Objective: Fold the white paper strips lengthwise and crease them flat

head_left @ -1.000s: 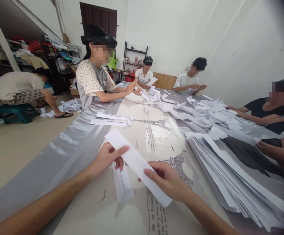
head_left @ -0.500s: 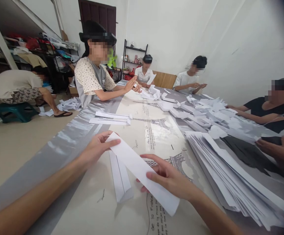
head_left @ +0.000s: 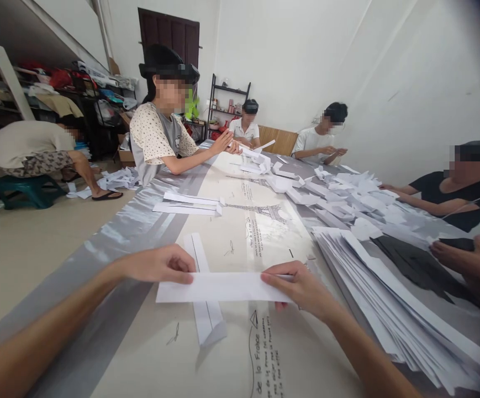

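Observation:
A flat white paper strip (head_left: 227, 287) lies level between my hands, above the tablecloth. My left hand (head_left: 169, 265) pinches its left part between thumb and fingers. The right part is gripped by my right hand (head_left: 291, 282), thumb on top and fingers partly hidden beneath. Behind the strip, crossing under it, is a folded white paper piece (head_left: 207, 323) with a dark line along its length and a turned-up near end. Farther off, more folded paper strips (head_left: 188, 203) rest on the patterned tablecloth (head_left: 148, 342).
A stack of long white papers (head_left: 389, 298) lies to the right, beside black sheets (head_left: 420, 265). A heap of folded paper pieces (head_left: 339, 190) covers the table's far right. Several people sit around; one co-worker's hand (head_left: 463, 257) is at the right edge.
The paper strip has turned from a steep slant to level across my view. My left hand has moved down, and my right hand has shifted slightly right and up.

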Available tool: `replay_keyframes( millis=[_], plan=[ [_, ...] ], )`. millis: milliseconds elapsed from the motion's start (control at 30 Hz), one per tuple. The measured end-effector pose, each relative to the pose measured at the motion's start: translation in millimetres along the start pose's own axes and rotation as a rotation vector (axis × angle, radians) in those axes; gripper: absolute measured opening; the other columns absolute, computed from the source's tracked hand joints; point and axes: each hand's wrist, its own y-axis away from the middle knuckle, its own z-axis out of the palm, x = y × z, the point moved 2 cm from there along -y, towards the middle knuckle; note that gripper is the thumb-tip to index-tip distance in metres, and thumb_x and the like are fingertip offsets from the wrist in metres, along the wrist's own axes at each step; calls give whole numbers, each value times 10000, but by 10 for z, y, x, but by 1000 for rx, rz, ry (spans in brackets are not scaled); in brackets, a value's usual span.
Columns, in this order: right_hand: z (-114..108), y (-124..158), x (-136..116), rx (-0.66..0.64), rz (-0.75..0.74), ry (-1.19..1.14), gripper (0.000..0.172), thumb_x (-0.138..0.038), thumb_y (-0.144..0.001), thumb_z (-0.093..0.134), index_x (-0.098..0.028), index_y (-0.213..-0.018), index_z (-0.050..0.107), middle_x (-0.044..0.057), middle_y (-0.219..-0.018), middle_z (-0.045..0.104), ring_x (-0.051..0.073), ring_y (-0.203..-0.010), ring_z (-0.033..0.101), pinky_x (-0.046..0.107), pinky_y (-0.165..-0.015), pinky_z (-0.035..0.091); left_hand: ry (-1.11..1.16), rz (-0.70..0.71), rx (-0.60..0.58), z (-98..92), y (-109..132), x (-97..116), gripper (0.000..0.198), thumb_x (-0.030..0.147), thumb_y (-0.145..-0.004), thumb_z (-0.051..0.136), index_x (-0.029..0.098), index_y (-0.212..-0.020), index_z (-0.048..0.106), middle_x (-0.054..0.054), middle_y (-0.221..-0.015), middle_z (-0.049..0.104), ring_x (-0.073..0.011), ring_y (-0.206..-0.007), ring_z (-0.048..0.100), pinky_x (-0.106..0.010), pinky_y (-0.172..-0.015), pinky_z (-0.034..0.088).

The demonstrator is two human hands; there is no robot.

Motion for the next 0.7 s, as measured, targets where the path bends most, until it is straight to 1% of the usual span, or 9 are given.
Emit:
replay_keyframes(
  millis=[133, 167, 233, 367, 500, 567, 700],
  plan=[
    [245, -11, -31, -146, 4, -92, 323, -491, -930, 662, -207, -862, 798, 39, -736, 724, 147, -537, 681, 255, -495, 535, -73, 77, -72, 271, -95, 155, 417, 507, -957, 540, 158, -757, 652, 15, -648, 468, -119, -587, 359, -245, -540, 285],
    [287, -10, -41, -171, 8, -103, 310, -484, -931, 664, -211, -874, 799, 38, -741, 728, 146, -540, 687, 250, -492, 536, -73, 75, -87, 308, -107, 179, 423, 509, -958, 532, 162, -737, 632, 22, -631, 436, -118, -575, 333, -250, -530, 268],
    [317, -8, -56, -204, 4, -105, 305, -475, -947, 647, -216, -888, 798, 34, -733, 733, 145, -553, 694, 246, -501, 539, -66, 66, -98, 331, -119, 206, 407, 505, -950, 540, 170, -730, 614, 22, -639, 438, -123, -580, 341, -251, -536, 274],
    [197, -3, -71, -260, -42, -45, 325, -454, -997, 573, -220, -949, 793, 30, -717, 744, 153, -609, 719, 251, -541, 553, -39, 67, -66, 272, -114, 202, 366, 484, -940, 565, 171, -766, 641, 12, -697, 499, -134, -644, 405, -239, -586, 325],
    [20, 13, -48, -295, -65, 1, 322, -419, -1006, 563, -207, -934, 795, 29, -728, 747, 146, -609, 720, 236, -530, 534, -26, 65, -102, 224, -90, 150, 340, 470, -951, 565, 173, -812, 655, 14, -716, 497, -130, -656, 398, -240, -600, 318],
    [-65, 23, -18, -272, -53, 13, 334, -428, -1003, 565, -195, -925, 791, 33, -719, 745, 141, -588, 707, 233, -518, 520, -27, 68, -108, 173, -69, 99, 360, 487, -953, 564, 172, -798, 641, 16, -705, 471, -126, -641, 370, -243, -587, 299],
    [-204, 27, 47, -183, -25, 7, 399, -470, -1017, 526, -182, -857, 752, 28, -657, 721, 133, -559, 676, 230, -508, 488, -21, 76, -33, -9, -16, -31, 412, 512, -953, 558, 162, -742, 599, 17, -675, 409, -117, -608, 324, -249, -556, 255]
  ],
)
